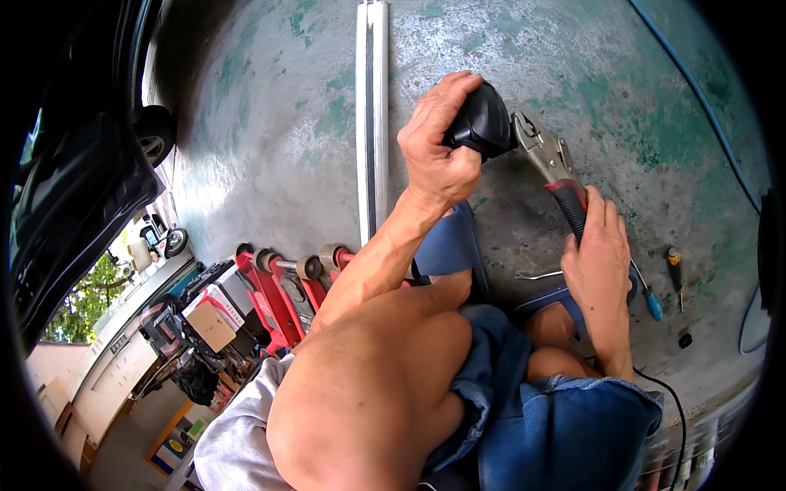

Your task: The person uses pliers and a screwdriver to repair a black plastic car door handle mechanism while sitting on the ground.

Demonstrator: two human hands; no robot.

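Observation:
My left hand (442, 139) is wrapped round a rounded, glossy black part (485, 121), held up above the floor; what exactly it is I cannot tell. In my right hand (598, 254) is a pair of locking pliers (550, 157) with red-and-black grips, my fingers closed round the handle. The jaws point up and left and lie right at the black part's right edge. Whether they grip it or only rest beside it is unclear.
A yellow-and-black screwdriver (675, 266) and a blue-handled tool (652, 303) lie on the worn floor at right. A blue hose (692, 78) curves beyond. A white strip (372, 123) runs ahead; a red floor jack (282, 307) and black car (82, 180) stand left.

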